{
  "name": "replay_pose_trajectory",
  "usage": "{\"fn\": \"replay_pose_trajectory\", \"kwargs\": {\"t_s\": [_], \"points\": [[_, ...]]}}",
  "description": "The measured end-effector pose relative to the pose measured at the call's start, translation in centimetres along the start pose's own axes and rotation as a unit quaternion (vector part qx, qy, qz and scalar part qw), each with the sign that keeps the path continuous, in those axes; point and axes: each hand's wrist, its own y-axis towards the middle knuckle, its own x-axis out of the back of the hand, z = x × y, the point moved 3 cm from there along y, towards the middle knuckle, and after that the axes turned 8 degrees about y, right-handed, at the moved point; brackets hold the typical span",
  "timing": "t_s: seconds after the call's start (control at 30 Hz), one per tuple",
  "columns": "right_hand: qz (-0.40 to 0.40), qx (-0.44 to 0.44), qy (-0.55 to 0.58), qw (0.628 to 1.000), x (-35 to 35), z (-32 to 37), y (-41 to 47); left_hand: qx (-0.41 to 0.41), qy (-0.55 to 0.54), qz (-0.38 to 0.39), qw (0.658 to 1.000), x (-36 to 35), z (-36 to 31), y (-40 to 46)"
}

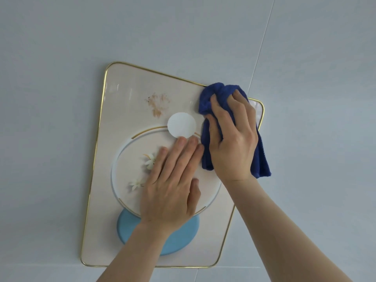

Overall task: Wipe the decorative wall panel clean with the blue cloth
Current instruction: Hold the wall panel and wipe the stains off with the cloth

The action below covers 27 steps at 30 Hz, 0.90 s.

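The right hand (232, 135) has its grip bunched around the dark blue terry cloth (211, 98) at the upper right edge of the gold-rimmed cream wall panel (126, 94); the left hand (173, 184) lies flat, fingers together, on the panel's middle, below a brown smudge (157, 104).

A pale grey-blue wall (61, 47) fills the whole background, smooth and evenly lit. A thin seam (262, 43) runs diagonally down its right part.

Cream, gold-rimmed panel (126, 98) with brown smudge (157, 104); blue cloth (262, 157).
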Motion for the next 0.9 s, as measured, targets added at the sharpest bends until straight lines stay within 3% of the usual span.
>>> {"fn": "replay_pose_trajectory", "kwargs": {"t_s": [0.37, 0.57, 0.73, 0.9], "points": [[0.056, 0.021, -0.041, 0.997, 2.7, -0.2, -3.0, 0.0, -0.021, 0.013, 1.0, 0.7, 0.0, 0.0], [0.154, 0.017, -0.058, 0.986, 5.9, 0.2, -4.6, 0.005, -0.068, 0.051, 0.996, 2.1, -0.1, 0.2], [0.245, -0.046, -0.019, 0.968, 7.9, 1.0, -4.2, 0.006, -0.108, 0.089, 0.99, 4.0, -0.1, 0.4], [0.211, -0.2, 0.079, 0.954, 9.4, 1.9, -4.0, 0.046, -0.115, 0.038, 0.992, 6.8, 1.9, 0.0]]}}
